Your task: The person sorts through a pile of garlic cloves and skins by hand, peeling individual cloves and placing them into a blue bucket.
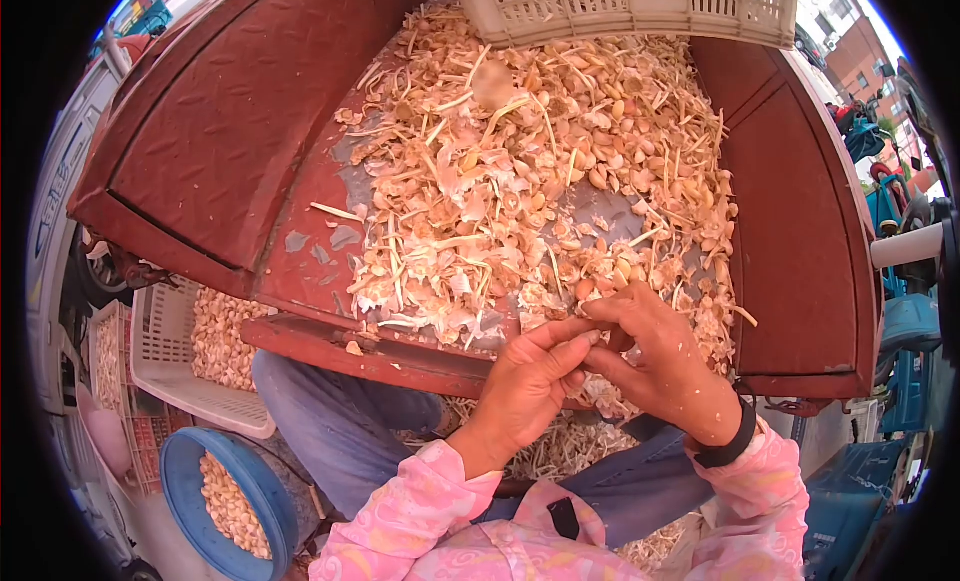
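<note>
My left hand point(530, 386) and my right hand point(660, 361) meet over the front edge of the red metal cart bed point(330, 271). Thumbs and fingertips are pinched together, touching each other. Whatever is between them is small and hidden by the fingers. Just beyond the fingertips spreads a heap of garlic cloves, papery skins and dry stalks point(500, 181). Loose cloves lie close to the right fingertips. A black band point(728, 436) circles my right wrist, and both arms wear pink patterned sleeves point(420, 501).
A cream plastic crate point(630, 16) rests at the back of the heap. Lower left, a blue tub point(180, 491) and a pale crate point(165, 351) hold garlic cloves. Red side walls point(800, 241) bound the bed. Skins and stalks point(570, 451) litter the ground between my legs.
</note>
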The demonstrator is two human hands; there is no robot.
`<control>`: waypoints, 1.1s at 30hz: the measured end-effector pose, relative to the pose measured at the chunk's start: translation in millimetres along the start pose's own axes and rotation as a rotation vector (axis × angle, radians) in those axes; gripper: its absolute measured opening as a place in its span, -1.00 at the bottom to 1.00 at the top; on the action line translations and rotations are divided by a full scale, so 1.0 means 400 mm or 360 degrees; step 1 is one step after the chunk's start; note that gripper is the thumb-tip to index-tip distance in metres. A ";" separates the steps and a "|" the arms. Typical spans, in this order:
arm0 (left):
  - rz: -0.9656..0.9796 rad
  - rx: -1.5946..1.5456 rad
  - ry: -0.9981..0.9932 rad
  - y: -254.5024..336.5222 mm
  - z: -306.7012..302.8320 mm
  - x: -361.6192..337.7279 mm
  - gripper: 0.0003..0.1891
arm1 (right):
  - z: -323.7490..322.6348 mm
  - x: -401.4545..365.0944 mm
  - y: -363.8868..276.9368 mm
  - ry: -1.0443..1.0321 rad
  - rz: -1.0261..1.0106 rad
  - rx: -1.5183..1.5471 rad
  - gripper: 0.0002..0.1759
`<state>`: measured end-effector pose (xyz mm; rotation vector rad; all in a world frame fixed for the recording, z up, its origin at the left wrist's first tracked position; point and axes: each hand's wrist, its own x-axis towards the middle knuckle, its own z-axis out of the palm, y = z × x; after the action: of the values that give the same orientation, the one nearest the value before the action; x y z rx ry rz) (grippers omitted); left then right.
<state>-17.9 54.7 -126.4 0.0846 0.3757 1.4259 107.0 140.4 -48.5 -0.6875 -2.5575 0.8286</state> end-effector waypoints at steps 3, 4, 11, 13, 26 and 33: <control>0.0058 0.0033 0.0024 -0.015 -0.005 0.001 -0.73 | -0.003 -0.012 0.001 0.0015 0.0043 0.0114 -0.62; 0.0081 0.0054 0.0051 -0.020 -0.003 0.001 -0.74 | -0.006 -0.016 -0.005 0.0000 0.0106 0.0172 -0.62; 0.0252 0.0332 0.0148 -0.012 -0.004 -0.013 -0.77 | -0.025 -0.023 0.011 0.0027 0.0093 0.0128 -0.82; 0.0304 0.0429 0.0203 -0.013 0.008 -0.016 -0.80 | -0.014 -0.018 0.012 0.0060 -0.0010 0.0070 -0.85; 0.0506 0.1059 0.0286 -0.018 0.005 -0.011 -0.90 | -0.016 -0.017 0.027 -0.0198 -0.0100 -0.0192 -0.86; 0.0577 0.1024 -0.0038 -0.008 0.048 -0.041 -0.89 | -0.005 -0.015 0.061 -0.0048 0.0087 -0.0106 -0.89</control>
<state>-10.5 41.4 -106.0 0.7208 0.8198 1.6065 121.0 155.3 -63.2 -0.7739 -2.6142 0.7798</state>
